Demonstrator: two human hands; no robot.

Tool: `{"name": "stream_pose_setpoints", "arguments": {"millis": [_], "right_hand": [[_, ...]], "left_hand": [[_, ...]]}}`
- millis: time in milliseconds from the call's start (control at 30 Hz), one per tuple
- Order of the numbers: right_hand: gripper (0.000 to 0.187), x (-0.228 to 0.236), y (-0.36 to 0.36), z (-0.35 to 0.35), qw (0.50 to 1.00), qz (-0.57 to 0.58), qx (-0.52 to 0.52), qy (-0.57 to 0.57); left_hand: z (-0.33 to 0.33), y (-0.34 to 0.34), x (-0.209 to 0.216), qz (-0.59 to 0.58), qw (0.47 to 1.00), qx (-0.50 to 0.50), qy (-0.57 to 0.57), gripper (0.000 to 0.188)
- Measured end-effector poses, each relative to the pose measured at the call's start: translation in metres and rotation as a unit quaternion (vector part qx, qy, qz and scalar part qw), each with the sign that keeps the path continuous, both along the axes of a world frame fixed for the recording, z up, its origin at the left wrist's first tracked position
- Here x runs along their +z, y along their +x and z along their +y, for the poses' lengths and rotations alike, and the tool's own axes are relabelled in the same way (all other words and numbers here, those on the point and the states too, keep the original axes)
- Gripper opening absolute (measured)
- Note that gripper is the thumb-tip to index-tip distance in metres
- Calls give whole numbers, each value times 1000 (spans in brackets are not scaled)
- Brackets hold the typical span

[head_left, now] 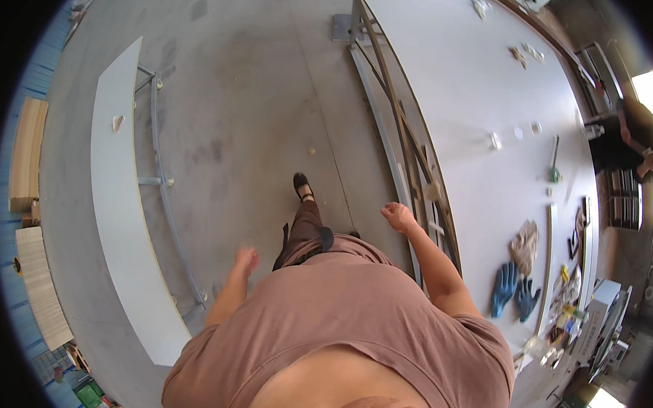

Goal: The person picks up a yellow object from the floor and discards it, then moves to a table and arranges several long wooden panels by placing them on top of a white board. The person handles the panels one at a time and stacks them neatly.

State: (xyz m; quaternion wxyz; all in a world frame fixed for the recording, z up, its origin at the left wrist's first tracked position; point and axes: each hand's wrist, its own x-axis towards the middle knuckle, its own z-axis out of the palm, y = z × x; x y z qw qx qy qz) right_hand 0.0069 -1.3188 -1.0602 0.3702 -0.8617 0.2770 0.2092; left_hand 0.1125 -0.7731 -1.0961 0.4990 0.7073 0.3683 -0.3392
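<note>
My left hand (246, 260) hangs at my side over the concrete floor (242, 118). It is blurred, so I cannot make out its fingers or anything in them. My right hand (397, 216) swings forward in a loose fist, with no object showing in it. The long white-topped table (465, 100) stands just to its right, and the hand is nearest to that table's frame edge. Neither hand touches anything that I can see. One dark shoe (302, 186) is stepping ahead of me on the floor.
A narrow white panel (113, 193) rests on a wheeled metal frame (155, 136) at left. Blue gloves (505, 289), a crumpled beige cloth (524, 246) and several tools lie on the right-hand table. Stacked boards (28, 155) line the left wall. Another person (629, 142) stands beyond the table.
</note>
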Motion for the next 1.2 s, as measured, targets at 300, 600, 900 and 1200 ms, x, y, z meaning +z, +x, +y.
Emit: {"name": "stream_pose_setpoints", "arguments": {"millis": [300,600,900,1200], "right_hand": [[46,16,149,4,997,32,-71,2],[45,23,296,-4,995,-46,-65,52],[31,71,542,-82,963,-221,-150,-40],[31,102,697,-169,919,-232,-290,-130]], "left_hand": [[2,162,-5,2,998,-53,32,21],[-155,484,44,-143,978,-148,-28,27],[-171,591,31,-34,966,-251,-45,24],[-120,706,32,-34,914,-383,129,20]]}}
